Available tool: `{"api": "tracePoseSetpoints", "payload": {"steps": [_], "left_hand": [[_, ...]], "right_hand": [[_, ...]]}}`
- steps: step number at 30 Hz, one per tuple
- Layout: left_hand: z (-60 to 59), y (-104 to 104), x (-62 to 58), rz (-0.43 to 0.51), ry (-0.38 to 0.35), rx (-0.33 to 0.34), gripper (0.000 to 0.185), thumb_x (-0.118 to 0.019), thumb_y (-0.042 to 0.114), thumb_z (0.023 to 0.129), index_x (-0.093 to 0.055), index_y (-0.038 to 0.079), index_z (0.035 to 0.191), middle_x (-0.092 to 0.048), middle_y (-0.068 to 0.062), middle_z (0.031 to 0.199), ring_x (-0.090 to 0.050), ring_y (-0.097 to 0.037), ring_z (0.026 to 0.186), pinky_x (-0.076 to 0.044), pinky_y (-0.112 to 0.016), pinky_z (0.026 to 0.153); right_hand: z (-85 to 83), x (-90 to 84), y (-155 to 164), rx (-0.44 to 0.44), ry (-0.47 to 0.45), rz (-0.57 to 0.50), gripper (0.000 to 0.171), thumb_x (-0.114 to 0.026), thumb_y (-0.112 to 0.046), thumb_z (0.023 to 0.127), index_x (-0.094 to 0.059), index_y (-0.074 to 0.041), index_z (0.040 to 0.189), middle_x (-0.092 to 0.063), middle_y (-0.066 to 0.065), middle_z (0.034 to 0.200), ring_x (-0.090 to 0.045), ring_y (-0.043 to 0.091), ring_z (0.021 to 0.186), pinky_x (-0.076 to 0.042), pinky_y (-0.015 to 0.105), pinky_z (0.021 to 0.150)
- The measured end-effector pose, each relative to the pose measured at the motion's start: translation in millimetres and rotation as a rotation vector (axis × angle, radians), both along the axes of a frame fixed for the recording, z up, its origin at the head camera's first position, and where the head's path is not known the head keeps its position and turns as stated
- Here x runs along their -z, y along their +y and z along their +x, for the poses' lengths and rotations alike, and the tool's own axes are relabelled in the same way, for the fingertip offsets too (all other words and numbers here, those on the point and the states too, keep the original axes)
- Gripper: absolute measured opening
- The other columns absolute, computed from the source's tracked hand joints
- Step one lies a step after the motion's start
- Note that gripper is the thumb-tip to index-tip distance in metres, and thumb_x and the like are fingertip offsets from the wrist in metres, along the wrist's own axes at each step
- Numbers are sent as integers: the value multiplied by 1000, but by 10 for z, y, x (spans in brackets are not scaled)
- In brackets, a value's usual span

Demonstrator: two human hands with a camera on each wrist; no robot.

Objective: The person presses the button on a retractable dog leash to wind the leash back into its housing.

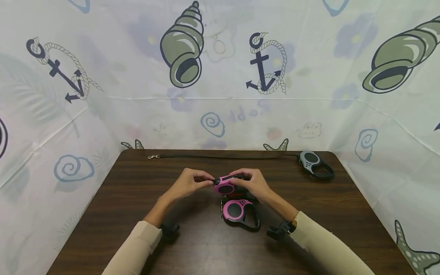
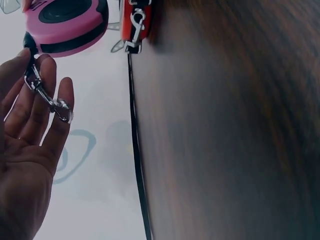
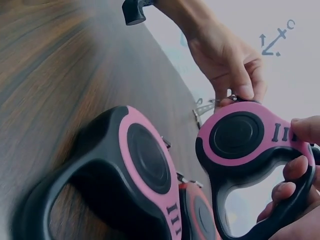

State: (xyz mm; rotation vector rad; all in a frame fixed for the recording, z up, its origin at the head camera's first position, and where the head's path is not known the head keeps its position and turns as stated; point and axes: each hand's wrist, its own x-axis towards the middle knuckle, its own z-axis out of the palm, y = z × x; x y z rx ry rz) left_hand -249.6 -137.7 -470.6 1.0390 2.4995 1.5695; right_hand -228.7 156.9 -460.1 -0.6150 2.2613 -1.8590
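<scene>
Nearest the person, on the dark wooden surface (image 1: 137, 214), a pink retractable leash (image 1: 237, 212) lies flat, just below the fingers, its black handle loop toward the person; the right wrist view shows it large in front, with a red retractable leash (image 3: 200, 212) tucked just behind it and partly hidden. Above these, the right hand (image 1: 252, 183) grips a second pink leash housing (image 1: 225, 186), lifted off the surface, its fingers (image 3: 295, 170) curled through and round the black handle. At the housing's front end the left hand (image 1: 189, 182) meets it: fingers bent, fingertips (image 3: 242, 82) pinching right at the mouth of the housing. The left wrist view shows the silver snap clip (image 2: 47, 95) hanging from the housing and lying across those fingers. Farther out, well beyond both sets of fingers, a grey retractable leash (image 1: 314, 164) sits near the far right corner of the surface, and its black cord (image 1: 223, 156) runs fully drawn out along the far edge to a small metal clip (image 1: 153, 156) at the far left. Behind it all hangs a pale cloth backdrop (image 1: 220, 76) printed with shells and anchors.
</scene>
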Motion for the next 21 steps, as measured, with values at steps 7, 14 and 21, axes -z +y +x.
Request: {"api": "tracePoseSetpoints", "payload": {"steps": [7,14,21], "left_hand": [[-2,-131,2,5,30,-12,17,-84,9,92,-83,7,108,-81,-5,100,-77,-18,85,-62,-29,77],[5,-278,4,17,36,-7,17,-82,5,92,-83,3,109,-81,-10,99,-77,-32,77,-62,-27,69],[2,-452,15,-30,-29,-89,18,-85,13,91,-84,6,109,-82,-9,99,-79,-26,83,-63,-30,71]], "right_hand": [[-34,-25,-134,-5,-12,-12,26,-77,-17,99,-77,-5,123,-78,12,116,-70,28,97,-62,42,86],[-65,-12,-283,1,-26,-30,26,-75,-12,99,-76,-1,123,-79,14,109,-70,32,93,-60,44,85],[-106,10,-472,8,-79,-54,29,-77,-17,99,-76,-1,124,-79,13,106,-69,46,101,-60,45,86]]}}
